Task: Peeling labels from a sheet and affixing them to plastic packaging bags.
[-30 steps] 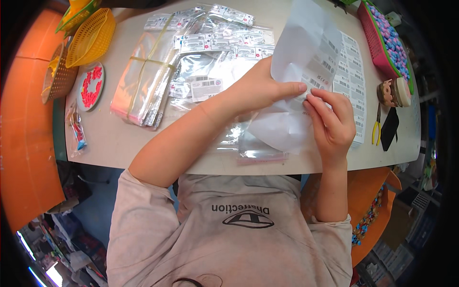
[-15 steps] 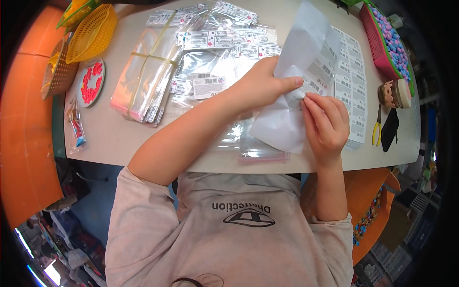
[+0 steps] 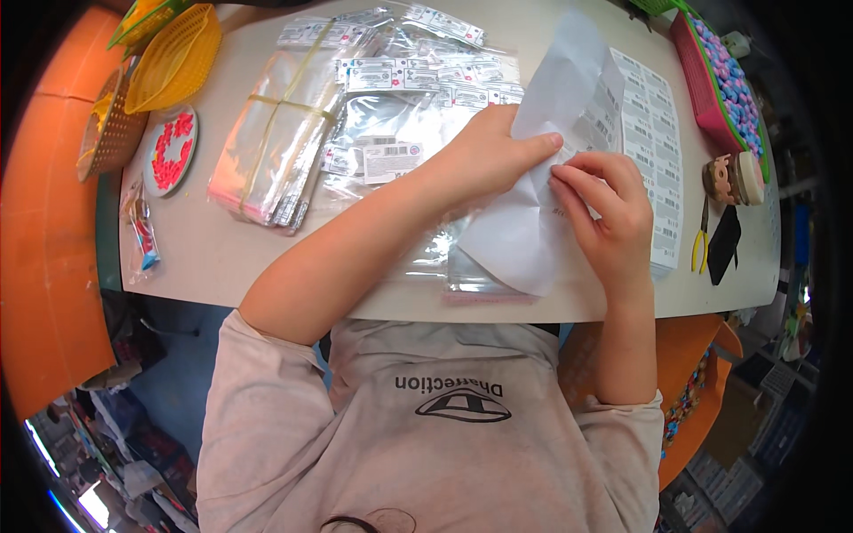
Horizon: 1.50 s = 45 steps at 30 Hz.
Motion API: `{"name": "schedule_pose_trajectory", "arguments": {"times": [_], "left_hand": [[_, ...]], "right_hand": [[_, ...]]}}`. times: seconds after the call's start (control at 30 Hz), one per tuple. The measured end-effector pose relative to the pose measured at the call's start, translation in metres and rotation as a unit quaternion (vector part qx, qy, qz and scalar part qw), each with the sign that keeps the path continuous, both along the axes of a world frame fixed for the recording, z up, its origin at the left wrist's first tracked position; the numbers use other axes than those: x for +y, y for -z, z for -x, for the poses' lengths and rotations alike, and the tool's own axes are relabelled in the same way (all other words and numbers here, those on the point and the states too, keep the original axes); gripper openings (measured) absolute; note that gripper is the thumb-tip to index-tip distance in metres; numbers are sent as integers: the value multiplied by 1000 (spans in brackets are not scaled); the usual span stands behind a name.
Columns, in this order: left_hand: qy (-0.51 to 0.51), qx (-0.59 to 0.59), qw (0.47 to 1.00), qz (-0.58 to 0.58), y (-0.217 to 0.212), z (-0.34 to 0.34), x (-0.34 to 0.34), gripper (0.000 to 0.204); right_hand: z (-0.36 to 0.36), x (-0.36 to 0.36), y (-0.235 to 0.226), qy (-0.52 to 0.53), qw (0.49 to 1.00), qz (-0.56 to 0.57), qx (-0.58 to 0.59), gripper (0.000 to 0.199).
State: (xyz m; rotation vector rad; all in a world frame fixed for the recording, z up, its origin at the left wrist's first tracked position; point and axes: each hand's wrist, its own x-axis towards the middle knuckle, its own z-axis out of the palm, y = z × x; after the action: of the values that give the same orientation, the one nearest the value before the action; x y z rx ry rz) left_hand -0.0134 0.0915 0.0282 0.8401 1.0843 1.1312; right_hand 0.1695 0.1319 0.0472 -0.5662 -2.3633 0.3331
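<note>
A bent white sheet of printed stickers [image 3: 573,75] stands raised above the table, and my left hand [image 3: 515,151] grips its left side with the thumb over the edge. At the sheet's printed face, my right hand [image 3: 613,209] has thumb and forefinger drawn together in a pinch. What lies between those fingertips is too small to make out. Beneath the sheet is a clear plastic bag [image 3: 484,282]. To the left, clear bags with printed header cards [image 3: 386,75] overlap in a heap, and a barcode sticker [image 3: 393,163] is on one of them.
A tied bundle of clear bags [image 3: 271,133] lies left of the heap. Further left are a plate of red pieces [image 3: 171,153], a small filled packet [image 3: 142,229] and yellow baskets [image 3: 173,62]. On the right are stacked sticker sheets [image 3: 653,133], yellow-handled pliers [image 3: 700,249], a jar [image 3: 733,178] and a pink basket [image 3: 702,93].
My right hand has shifted slightly up and its fingertips have moved a little left along the sheet. The sheet has tilted, its lower edge swinging slightly down and left. My left hand keeps its grip.
</note>
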Motion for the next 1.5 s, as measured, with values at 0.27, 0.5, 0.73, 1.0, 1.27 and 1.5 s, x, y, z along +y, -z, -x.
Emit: {"name": "schedule_pose_trajectory", "arguments": {"times": [0.27, 0.5, 0.73, 1.0, 1.27, 1.5], "left_hand": [[-14, 114, 993, 3, 9, 0, 6, 36], [-16, 193, 981, 3, 11, 0, 8, 34], [-38, 125, 991, 26, 2, 8, 4, 39], [-17, 46, 998, 30, -9, 7, 3, 35], [-22, 52, 998, 16, -33, -18, 19, 37], [-61, 169, 983, 45, -13, -68, 68, 49]], "right_hand": [[6, 6, -13, -28, 996, -34, -72, 15], [13, 7, -15, -65, 987, -72, -126, 19], [-3, 1, -21, -76, 992, 52, -82, 12], [-56, 1, -31, -4, 943, 222, 249, 16], [-142, 25, -49, -132, 802, 376, 444, 32], [-91, 15, -29, 102, 899, 408, 123, 21]]}}
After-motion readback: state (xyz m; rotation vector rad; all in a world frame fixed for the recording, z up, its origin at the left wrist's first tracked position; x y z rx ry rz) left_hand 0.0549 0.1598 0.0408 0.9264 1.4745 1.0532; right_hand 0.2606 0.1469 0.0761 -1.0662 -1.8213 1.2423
